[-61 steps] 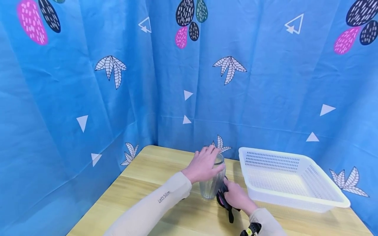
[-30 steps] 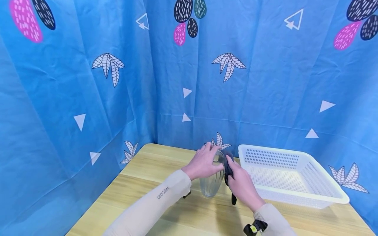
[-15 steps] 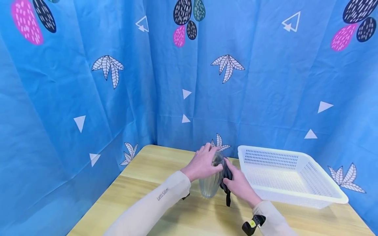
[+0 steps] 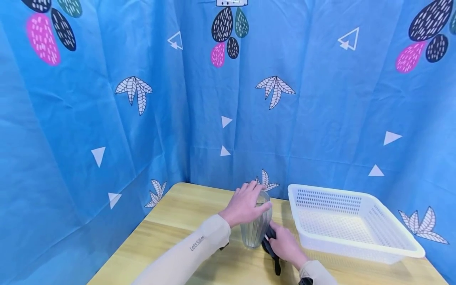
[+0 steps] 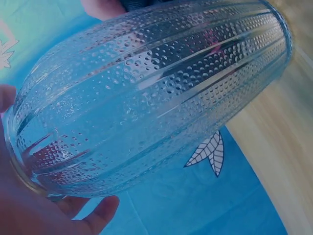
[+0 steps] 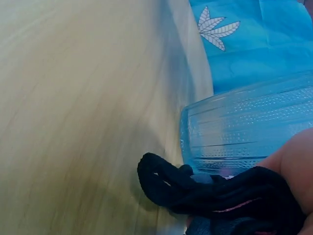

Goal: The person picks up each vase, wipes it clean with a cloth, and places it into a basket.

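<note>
A clear glass vase point(image 4: 252, 234) with ribs and a dimpled surface stands on the wooden table. My left hand point(image 4: 245, 206) grips it around the top, fingers on the far side of the rim and thumb on the near side. In the left wrist view the ribbed glass point(image 5: 146, 98) fills most of the picture. On the vase's right side, low down, my right hand point(image 4: 286, 244) holds a bunched black cloth point(image 4: 276, 264) against the glass. The right wrist view shows the cloth's folds point(image 6: 171, 185) with thin pink bits, beside the vase's base point(image 6: 195, 142).
A white perforated plastic basket point(image 4: 360, 242) sits on the table point(image 4: 171, 225) at the right. Behind the table hangs a blue patterned curtain point(image 4: 246, 130), which also runs along the left side.
My right hand with the black cloth goes up the vase's side near the rim, then back down towards the base. My left hand keeps its hold at the top.
</note>
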Demonstrator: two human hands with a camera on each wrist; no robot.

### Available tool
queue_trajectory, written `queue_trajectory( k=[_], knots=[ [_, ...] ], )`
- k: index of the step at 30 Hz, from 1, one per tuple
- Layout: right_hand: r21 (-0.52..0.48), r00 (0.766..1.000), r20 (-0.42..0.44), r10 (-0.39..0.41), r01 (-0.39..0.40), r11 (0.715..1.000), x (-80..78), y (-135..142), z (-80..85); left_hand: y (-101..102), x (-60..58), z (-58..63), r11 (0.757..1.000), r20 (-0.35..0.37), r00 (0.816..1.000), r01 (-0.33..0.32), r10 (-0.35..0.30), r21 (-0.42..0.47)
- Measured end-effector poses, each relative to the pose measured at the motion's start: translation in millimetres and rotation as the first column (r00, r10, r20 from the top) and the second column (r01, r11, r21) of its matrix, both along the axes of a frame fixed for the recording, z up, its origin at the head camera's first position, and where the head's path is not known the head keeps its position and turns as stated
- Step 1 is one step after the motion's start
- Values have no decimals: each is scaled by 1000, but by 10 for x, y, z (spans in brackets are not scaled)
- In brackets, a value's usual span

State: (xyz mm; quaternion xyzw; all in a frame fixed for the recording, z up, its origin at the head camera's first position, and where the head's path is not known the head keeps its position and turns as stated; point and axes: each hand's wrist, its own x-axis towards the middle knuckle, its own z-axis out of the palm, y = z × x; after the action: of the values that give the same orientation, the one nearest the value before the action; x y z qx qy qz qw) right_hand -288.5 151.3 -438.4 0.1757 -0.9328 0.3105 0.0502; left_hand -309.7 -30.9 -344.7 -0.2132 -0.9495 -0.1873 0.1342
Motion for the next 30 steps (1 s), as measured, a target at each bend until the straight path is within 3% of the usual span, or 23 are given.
queue_trajectory(
  k=[9, 14, 19, 25, 30],
  knots=[
    [-45, 999, 28, -41, 42, 998, 47, 61, 129, 14, -14, 1, 997, 34, 999, -7, 4, 81],
    [-88, 997, 61, -39, 44, 995, 119, 83, 258, -10, 6, 4, 999, 14, 999, -33, 33, 26],
    [-95, 996, 57, -67, 72, 993, 173, 116, 427, -8, 58, 58, 1000, 51, 998, -27, 26, 12],
    [-125, 992, -100, -79, 67, 990, 203, 126, 579, 11, 84, 112, 997, 111, 994, 6, -15, 75],
    [-150, 965, -250, -77, 39, 988, 195, 105, 656, 44, 39, 67, 996, 82, 996, 20, -27, 84]
  ],
)
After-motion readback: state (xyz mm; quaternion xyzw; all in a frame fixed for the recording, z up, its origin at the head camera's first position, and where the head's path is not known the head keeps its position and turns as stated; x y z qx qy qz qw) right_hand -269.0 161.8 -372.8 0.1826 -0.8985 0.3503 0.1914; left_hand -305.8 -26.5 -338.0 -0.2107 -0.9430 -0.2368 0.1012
